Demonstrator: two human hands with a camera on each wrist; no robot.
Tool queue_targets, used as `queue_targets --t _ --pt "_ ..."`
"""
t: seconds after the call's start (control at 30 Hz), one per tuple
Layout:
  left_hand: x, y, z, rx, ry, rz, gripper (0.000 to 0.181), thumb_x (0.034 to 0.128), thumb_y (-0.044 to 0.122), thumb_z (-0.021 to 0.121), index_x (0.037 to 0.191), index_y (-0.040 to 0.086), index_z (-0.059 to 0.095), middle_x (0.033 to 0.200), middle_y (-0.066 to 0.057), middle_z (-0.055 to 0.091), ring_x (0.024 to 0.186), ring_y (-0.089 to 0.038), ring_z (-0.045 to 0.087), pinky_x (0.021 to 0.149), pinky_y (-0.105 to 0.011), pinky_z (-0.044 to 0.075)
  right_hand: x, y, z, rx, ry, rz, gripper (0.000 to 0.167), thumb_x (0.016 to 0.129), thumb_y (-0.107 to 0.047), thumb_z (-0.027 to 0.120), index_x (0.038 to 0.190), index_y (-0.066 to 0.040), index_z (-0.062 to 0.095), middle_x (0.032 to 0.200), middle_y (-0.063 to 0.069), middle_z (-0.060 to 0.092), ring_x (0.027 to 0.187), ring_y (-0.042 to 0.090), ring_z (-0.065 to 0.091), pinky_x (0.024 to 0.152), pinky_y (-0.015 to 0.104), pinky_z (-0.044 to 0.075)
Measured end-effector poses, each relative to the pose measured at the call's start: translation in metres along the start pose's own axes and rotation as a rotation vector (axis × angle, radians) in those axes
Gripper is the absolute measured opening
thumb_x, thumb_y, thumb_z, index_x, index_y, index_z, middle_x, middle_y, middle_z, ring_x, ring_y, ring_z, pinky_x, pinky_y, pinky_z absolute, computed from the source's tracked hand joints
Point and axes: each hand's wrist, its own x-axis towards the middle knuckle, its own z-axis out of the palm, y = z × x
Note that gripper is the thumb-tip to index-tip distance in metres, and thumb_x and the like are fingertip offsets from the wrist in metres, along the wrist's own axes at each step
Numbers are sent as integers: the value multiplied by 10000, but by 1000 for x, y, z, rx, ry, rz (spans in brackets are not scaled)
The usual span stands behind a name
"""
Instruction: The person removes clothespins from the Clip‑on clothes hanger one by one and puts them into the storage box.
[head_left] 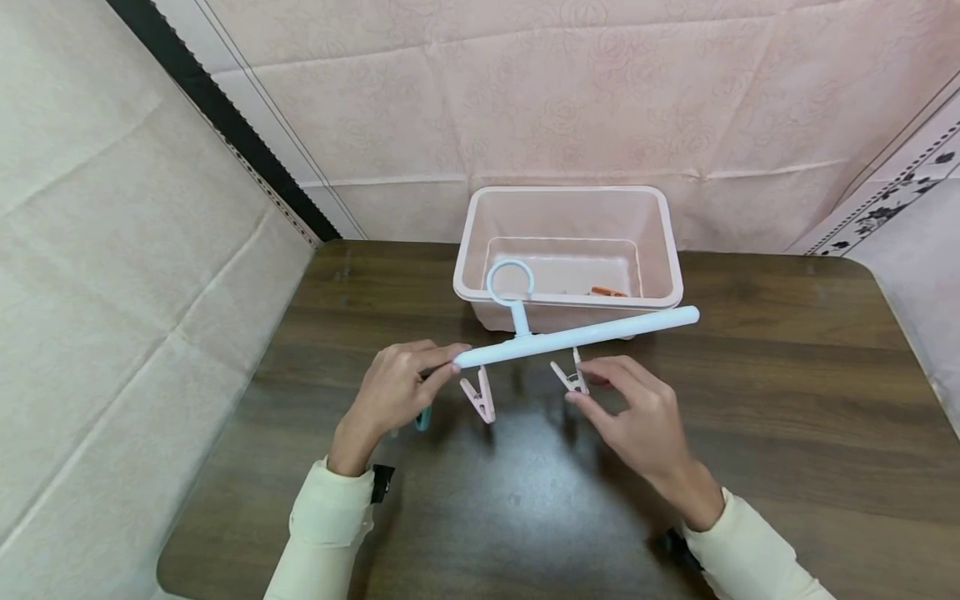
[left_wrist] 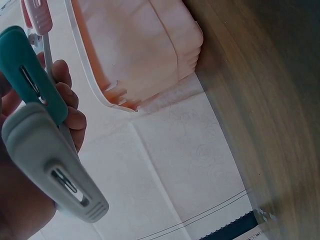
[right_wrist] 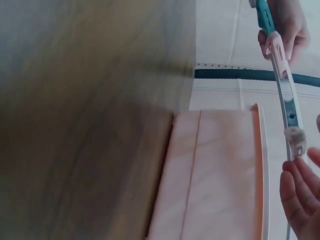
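A light-blue clothes hanger (head_left: 592, 335) with a round hook is held level above the table. My left hand (head_left: 393, 383) grips its left end. Along the hanger sit a grey clothespin (left_wrist: 55, 160), a teal clothespin (left_wrist: 32, 72) and a pink clothespin (head_left: 480, 397). Farther right, a pale clothespin (head_left: 572, 375) is on the bar. Beside it is my right hand (head_left: 637, 412), thumb and fingers spread apart around the pin, with fingertips at its edge. In the right wrist view those fingers (right_wrist: 295, 192) look nearly straight and do not squeeze the pin.
A pink plastic bin (head_left: 570, 196) stands behind the hanger against the patterned cloth wall (head_left: 562, 100). An orange clothespin (head_left: 607, 292) lies inside it. The wooden table (head_left: 787, 400) spreads out under both hands.
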Motion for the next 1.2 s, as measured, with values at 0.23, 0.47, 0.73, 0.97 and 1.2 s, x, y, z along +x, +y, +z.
queue_targets --t 0.23,0.47,0.73,0.97,1.2 --pt "0 0 0 0 4 7 287 905 109 753 1192 110 754 769 11 657 510 -54 377 446 -260 335 -4 -5 7 2 43 95 387 702 -23 893 1060 -25 744 928 90 693 762 204 649 731 222 521" --pt "0 0 1 -3 8 14 282 903 106 753 1185 107 756 759 13 649 508 -54 377 442 -258 332 -7 -10 12 6 70 178 458 665 8 920 1083 -26 736 910 76 694 715 208 659 696 209 528" --pt "1 0 2 -9 12 14 288 901 101 756 1189 99 753 768 5 655 512 -56 384 445 -255 336 -6 -12 14 36 109 263 412 715 60 872 1094 -27 736 958 46 722 681 145 648 644 193 537" --pt "1 0 2 -8 19 19 289 896 89 759 1185 94 754 734 20 627 511 -54 376 445 -256 334 -4 -7 9 -25 140 257 363 719 81 859 1048 -38 760 891 22 712 670 154 604 635 159 470" --pt "2 0 2 -6 22 16 287 893 93 761 1179 108 759 740 29 637 520 -58 385 458 -268 345 -4 -6 6 -75 144 243 345 718 70 863 1029 -49 772 920 23 728 734 180 683 706 183 518"
